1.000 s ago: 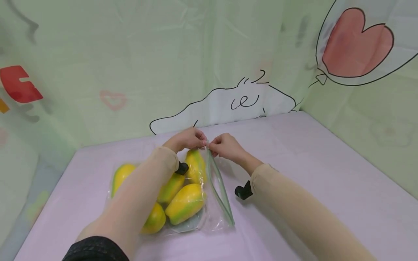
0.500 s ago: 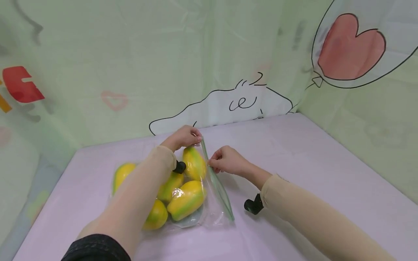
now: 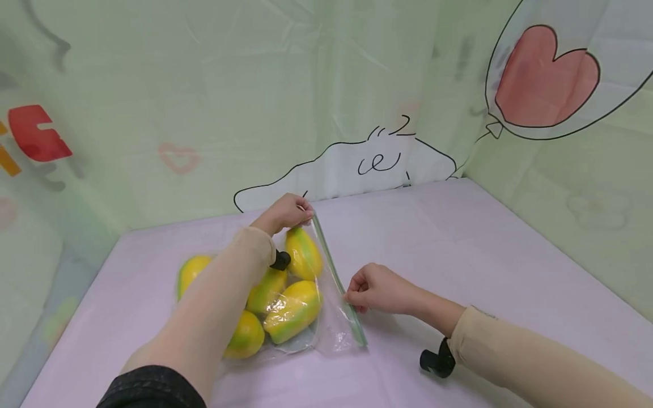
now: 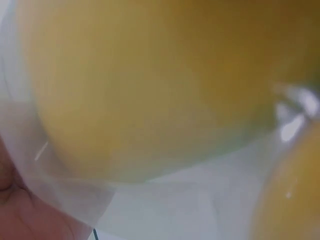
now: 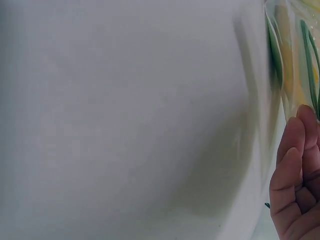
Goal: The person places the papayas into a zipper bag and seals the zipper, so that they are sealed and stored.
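A clear zip-top bag (image 3: pixel 334 331) lies on the table, its green zip strip (image 3: pixel 328 255) running down the right side. Several yellow-green fruits, which look like mangoes (image 3: pixel 295 311), are inside. My left hand (image 3: pixel 285 214) pinches the far corner of the bag by the strip's upper end. Lower on the strip, my right hand (image 3: pixel 380 289) pinches the zip between thumb and fingers. One mango (image 4: pixel 125 90) seen through plastic fills most of the left wrist view. In the right wrist view, the fingertips (image 5: pixel 302 112) meet the bag's edge. The left forearm hides part of the bag.
The table (image 3: pixel 439 238) has a pale lilac cover. A printed green cloth wall (image 3: pixel 245 102) rises behind it and on both sides. Black wrist cameras stick out under both cuffs, the left one (image 3: pixel 280 260) close above the bag.
My right hand has slid down along the zip strip, from beside the left hand to near the lower end. The strip's gap has narrowed. My left hand stays at the far corner.
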### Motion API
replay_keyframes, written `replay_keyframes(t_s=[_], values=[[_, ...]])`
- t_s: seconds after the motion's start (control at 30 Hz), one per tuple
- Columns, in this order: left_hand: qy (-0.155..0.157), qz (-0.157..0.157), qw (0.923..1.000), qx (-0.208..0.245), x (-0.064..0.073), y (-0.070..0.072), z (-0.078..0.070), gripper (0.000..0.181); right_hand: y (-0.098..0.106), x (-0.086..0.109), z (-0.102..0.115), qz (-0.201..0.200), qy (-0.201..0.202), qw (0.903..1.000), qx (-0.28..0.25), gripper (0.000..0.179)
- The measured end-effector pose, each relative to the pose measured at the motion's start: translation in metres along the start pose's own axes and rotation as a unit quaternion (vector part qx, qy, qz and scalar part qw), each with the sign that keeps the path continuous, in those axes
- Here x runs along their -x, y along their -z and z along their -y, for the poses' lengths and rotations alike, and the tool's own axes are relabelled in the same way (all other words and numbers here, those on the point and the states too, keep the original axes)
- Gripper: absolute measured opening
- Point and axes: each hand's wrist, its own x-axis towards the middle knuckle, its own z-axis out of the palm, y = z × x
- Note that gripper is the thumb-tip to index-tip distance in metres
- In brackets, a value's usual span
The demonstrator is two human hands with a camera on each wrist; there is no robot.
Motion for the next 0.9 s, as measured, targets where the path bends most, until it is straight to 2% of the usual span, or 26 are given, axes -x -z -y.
replay_keyframes(t_s=[0.3, 0.57, 0.9], values=[[0.006, -0.014, 0.9999, -0.001, 0.002, -0.004, -0.009, 0.017, -0.001, 0.021, -0.003, 0.039, 0.009, 0.9992, 0.007, 0.019], [0.016, -0.021, 0.9997, 0.003, 0.004, -0.004, -0.011, 0.016, -0.012, 0.04, -0.009, 0.067, 0.039, 0.9969, 0.013, 0.017], [-0.001, -0.032, 0.9993, -0.019, 0.009, -0.013, -0.026, 0.015, -0.013, 0.052, -0.011, 0.099, 0.015, 0.9949, 0.008, 0.021]])
